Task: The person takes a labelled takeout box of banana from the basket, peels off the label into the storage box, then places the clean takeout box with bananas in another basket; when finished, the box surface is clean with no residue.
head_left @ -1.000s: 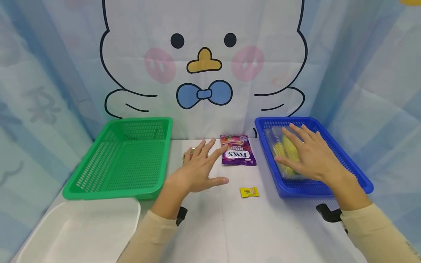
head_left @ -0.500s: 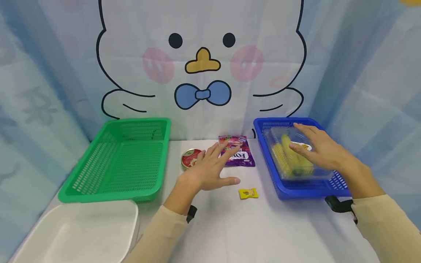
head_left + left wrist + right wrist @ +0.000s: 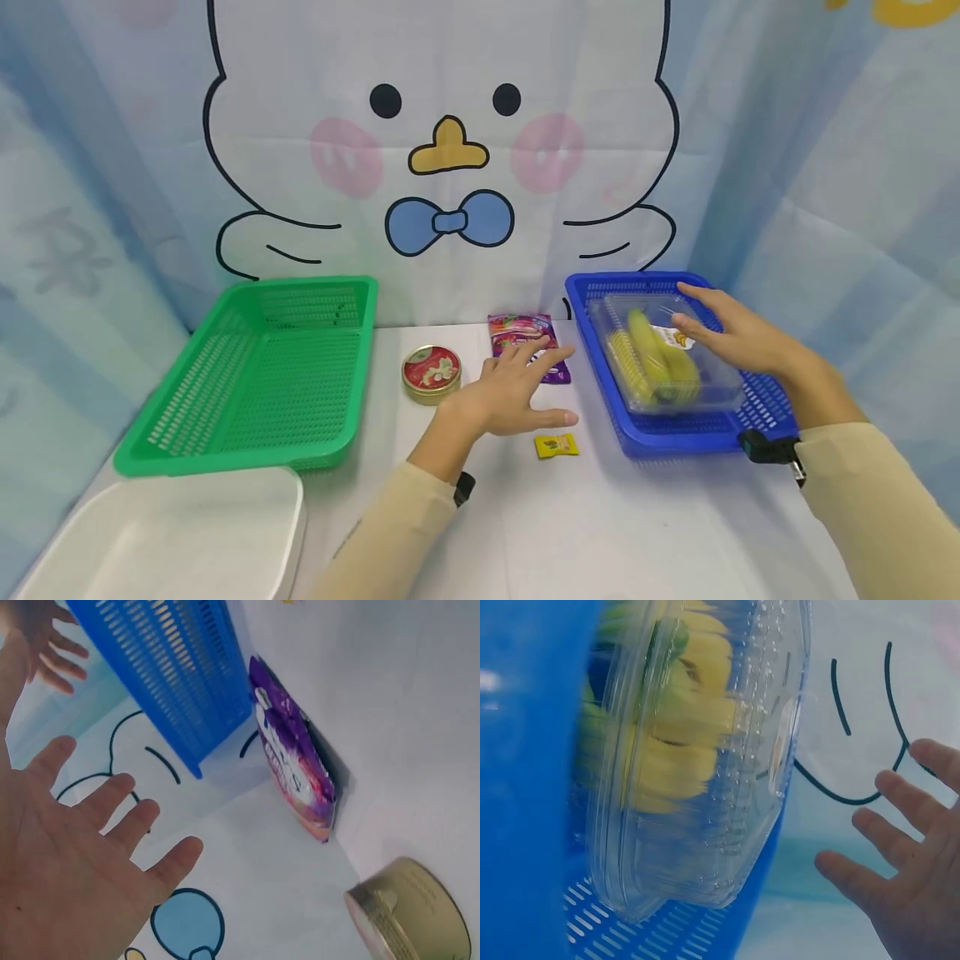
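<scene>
My left hand (image 3: 510,393) hovers over the middle of the table with its fingers spread, holding nothing. Beneath and beyond it lies a purple Fox's Berries candy bag (image 3: 517,329), partly hidden by the fingers. A yellow wrapped candy (image 3: 557,446) lies just in front of that hand, and a round tin (image 3: 431,373) with a red lid stands to its left. My right hand (image 3: 738,333), fingers extended, is beside and above a clear plastic box (image 3: 705,847) of bananas (image 3: 663,358). That box sits in the blue basket (image 3: 626,442); the right wrist view shows a gap between hand and box.
A green basket (image 3: 315,454) stands at the left back, with a white basin (image 3: 288,517) in front of it. Behind everything hangs a printed curtain (image 3: 450,42), and curtains close both sides.
My left hand has shifted right, uncovering the red-lidded tin. The right hand has drawn back to the right from over the banana box. The head view has turned slightly.
</scene>
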Demonstrator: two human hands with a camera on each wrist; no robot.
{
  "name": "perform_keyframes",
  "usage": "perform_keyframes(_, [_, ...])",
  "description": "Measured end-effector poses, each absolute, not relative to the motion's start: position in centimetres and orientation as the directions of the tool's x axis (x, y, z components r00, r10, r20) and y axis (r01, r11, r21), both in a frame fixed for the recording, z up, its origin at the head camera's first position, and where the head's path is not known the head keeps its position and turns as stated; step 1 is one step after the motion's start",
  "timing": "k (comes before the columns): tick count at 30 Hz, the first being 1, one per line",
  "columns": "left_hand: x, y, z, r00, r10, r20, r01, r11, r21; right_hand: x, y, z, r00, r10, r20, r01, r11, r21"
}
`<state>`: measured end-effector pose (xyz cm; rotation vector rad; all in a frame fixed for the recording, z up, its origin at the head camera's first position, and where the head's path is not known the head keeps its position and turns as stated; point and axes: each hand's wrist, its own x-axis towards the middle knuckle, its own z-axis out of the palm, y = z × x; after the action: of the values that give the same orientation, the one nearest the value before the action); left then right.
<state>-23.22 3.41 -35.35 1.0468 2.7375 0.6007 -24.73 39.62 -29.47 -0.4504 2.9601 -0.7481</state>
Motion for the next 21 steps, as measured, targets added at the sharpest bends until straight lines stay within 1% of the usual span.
perform_keyframes(6, [-23.7,4.7,-35.9,-0.714,0.7,0.001,0.613,0.624,0.486,-25.2,40.2,-29.5,-0.965,-0.261,-0.023,-0.214,0.833,-0.51])
perform_keyframes(14, [-24.4,6.7,-36.9,-0.693,0.72,0.026,0.634,0.593,0.496,-26.6,41.4,-30.5,-0.969,-0.229,-0.092,-0.142,0.821,-0.553])
perform_keyframes(18, [-24.7,7.7,-37.2,-0.688,0.725,0.044,0.635,0.571,0.519,-26.9,42.3,-31.0,-0.968,-0.225,-0.109,-0.12,0.8,-0.588])
perform_keyframes(21, [-24.8,8.1,-37.5,-0.696,0.717,0.036,0.622,0.576,0.53,-27.0,42.7,-31.3,-0.965,-0.229,-0.125,-0.112,0.797,-0.594])
